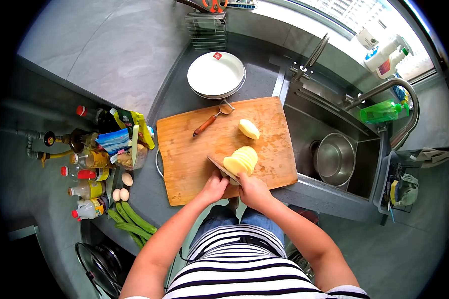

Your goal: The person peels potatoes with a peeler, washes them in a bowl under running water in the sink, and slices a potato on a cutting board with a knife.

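On the wooden cutting board (pixel 184 149), a kitchen knife (pixel 219 167) lies slanted with its blade end toward the upper left. My right hand (pixel 254 191) is closed around its lower right end, with the handle hidden in the grip. My left hand (pixel 215 188) is closed beside the blade on its near left side; what its fingers hold is hidden. Peeled potato slices (pixel 242 160) lean in an overlapping stack just beyond the blade, close to my right fingertips. Farther up the board sits a whole peeled potato (pixel 249 129). A wooden-handled peeler (pixel 212 119) rests near the board's top edge.
White plates (pixel 216 74) are stacked behind the board. To the right, a sink (pixel 304 114) holds a metal pot (pixel 336 159). Eggs (pixel 127 179), green vegetables (pixel 133 222) and several bottles (pixel 90 189) are on the left. A wire rack (pixel 206 31) stands at the back.
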Demonstrator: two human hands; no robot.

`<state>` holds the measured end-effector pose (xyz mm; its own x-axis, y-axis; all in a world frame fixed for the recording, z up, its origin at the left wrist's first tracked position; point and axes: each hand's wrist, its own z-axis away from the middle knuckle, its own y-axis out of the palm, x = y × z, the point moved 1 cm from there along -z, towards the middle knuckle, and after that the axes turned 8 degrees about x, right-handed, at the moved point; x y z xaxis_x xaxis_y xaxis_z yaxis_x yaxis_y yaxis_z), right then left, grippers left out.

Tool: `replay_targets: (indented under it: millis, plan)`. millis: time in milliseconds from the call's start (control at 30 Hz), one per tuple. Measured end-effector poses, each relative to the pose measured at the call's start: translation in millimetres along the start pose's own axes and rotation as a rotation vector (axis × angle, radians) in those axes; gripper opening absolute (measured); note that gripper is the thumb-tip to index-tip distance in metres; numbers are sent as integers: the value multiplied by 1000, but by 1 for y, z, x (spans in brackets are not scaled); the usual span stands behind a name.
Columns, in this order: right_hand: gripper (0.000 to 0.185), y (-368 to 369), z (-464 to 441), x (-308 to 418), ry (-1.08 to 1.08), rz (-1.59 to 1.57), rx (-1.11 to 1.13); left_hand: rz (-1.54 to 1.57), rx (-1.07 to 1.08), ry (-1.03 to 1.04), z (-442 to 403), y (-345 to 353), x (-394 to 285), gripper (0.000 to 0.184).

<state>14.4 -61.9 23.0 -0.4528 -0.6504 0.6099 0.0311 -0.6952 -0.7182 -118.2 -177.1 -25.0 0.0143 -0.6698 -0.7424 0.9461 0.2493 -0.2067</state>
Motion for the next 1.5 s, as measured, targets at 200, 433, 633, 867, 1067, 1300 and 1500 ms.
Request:
replay_targets:
  millis: [200,433,633,867,1067,1300,1500]
  plan:
    - [20,-23,16,11,-82,-10,5,-58,-48,50,3,2,-4,42]
    - [27,-46,65,20,34,33,118,-26,-96,334,-6,14,8,44]
    - [30,-49,73,21,63,-13,129,-62,-71,194,-11,11,20,39]
    - [29,-49,73,21,72,-18,153,-9,-33,117,-2,10,10,34]
    - [25,-51,67,23,108,-16,189,44,-24,102,1,8,3,36]
    - [23,-46,53,23,100,-23,185,107,-20,125,-19,14,37,46]
    - [14,-37,38,23,84,-37,156,73,-55,99,-9,13,22,48]
